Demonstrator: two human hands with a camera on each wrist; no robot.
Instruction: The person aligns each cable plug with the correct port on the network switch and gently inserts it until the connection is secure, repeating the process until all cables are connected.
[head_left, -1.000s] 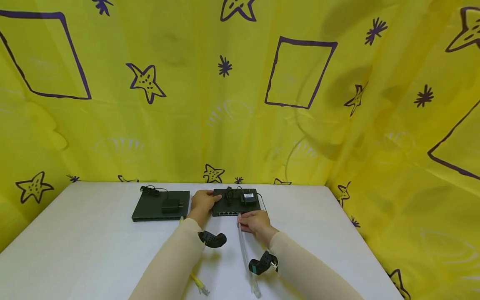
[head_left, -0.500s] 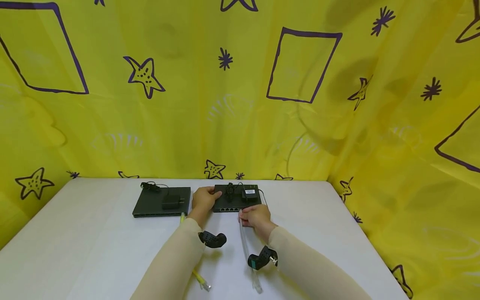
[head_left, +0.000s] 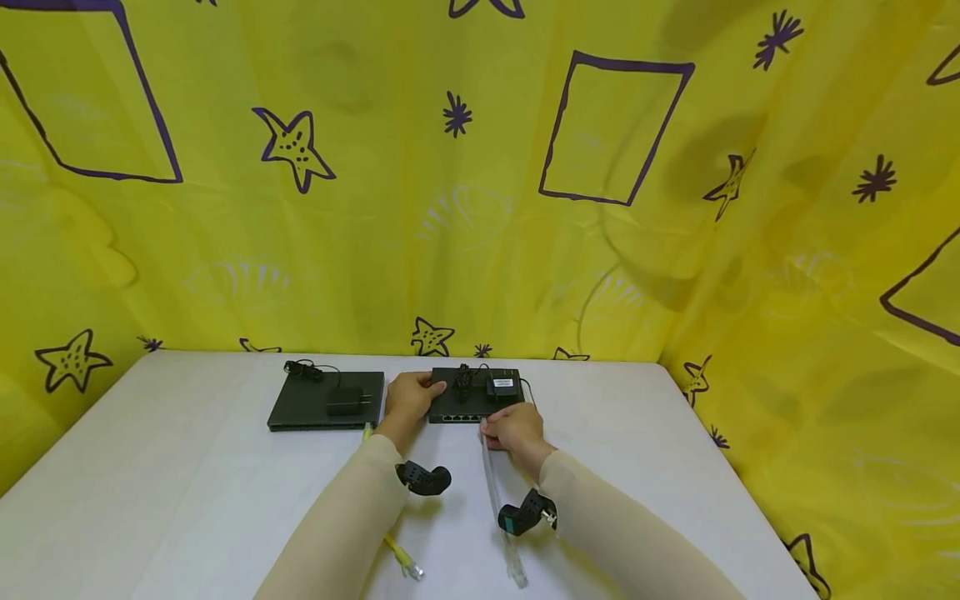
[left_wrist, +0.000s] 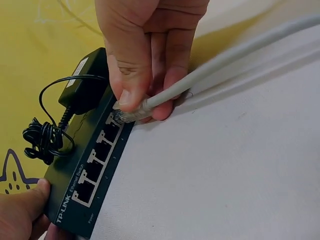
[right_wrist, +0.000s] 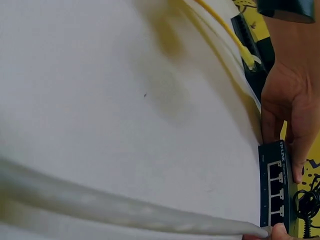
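Note:
A black TP-LINK Ethernet switch (head_left: 470, 397) lies on the white table, its row of ports facing me. At its left end, my left hand (head_left: 407, 401) grips it, thumb on top and fingers at the side. My right hand (head_left: 516, 430) pinches the clear plug (left_wrist: 134, 111) of a grey-white network cable (head_left: 491, 487) between thumb and fingers. That plug sits at the port farthest right; how deep it goes is hidden by the fingers. The cable's other end (head_left: 516, 572) lies toward me on the table. Several ports (left_wrist: 95, 170) to the left stand bare.
A power adapter (head_left: 502, 383) and its coiled black cord (head_left: 462, 382) rest on the switch. Left of it lies a larger black box (head_left: 300, 410) with its own adapter (head_left: 345, 402). A yellow network cable (head_left: 403, 558) runs from that box beneath my left forearm. A yellow curtain (head_left: 375, 267) hangs behind.
The head view has shifted slightly. Both hands keep their holds on the switch and the cable plug, with no clear movement.

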